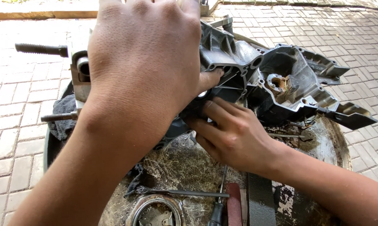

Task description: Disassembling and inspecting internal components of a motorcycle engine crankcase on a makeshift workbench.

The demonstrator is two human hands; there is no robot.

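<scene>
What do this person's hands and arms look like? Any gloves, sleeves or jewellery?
Both are bare. The left hand and right hand wear no gloves, rings or watch, and no sleeves show on either forearm as far as the picture reaches.

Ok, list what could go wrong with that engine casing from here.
The grey engine casing overhangs the round metal tray's edge, so it might tip or slide off if either hand lets go. The right hand has fingers tucked under the casing's edge and could get pinched. The screwdriver lying nearby could be knocked off.
</scene>
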